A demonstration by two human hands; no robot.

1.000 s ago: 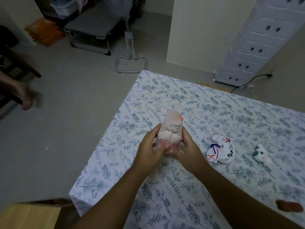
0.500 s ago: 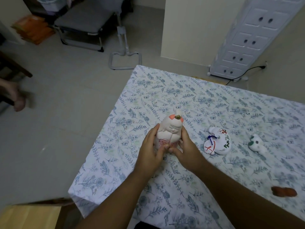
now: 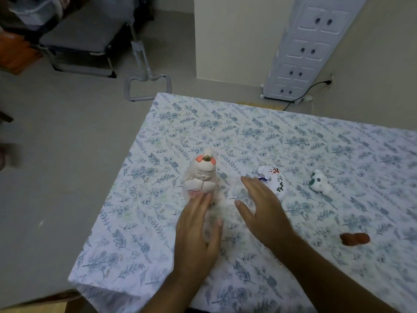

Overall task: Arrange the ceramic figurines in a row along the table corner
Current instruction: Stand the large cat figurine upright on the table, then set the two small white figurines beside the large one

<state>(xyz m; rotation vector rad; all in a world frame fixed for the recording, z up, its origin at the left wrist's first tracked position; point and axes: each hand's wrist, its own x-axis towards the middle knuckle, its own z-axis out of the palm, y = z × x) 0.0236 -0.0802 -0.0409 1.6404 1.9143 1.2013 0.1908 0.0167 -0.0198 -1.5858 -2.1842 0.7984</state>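
Observation:
A tall white doll figurine (image 3: 202,176) with an orange headpiece stands upright on the floral tablecloth (image 3: 237,132), near the table's left edge. My left hand (image 3: 198,236) lies flat and open just in front of it, fingertips at its base. My right hand (image 3: 262,206) is open, fingers spread, hovering between the doll and a round white figurine with blue and red paint (image 3: 272,178), partly hiding that one. Farther right lies a small white and green figurine (image 3: 319,182). A small brown figurine (image 3: 355,239) lies near the right front.
The table's near left corner (image 3: 77,281) hangs over a grey floor. Beyond the table stand a white panel (image 3: 306,48) with a cable, a metal stand (image 3: 146,84) and a folding cot (image 3: 76,41).
Both hands have let go of the doll figurine, which now stands on the cloth. The right hand has moved right toward the round figurine; the left hand has flattened in front of the doll.

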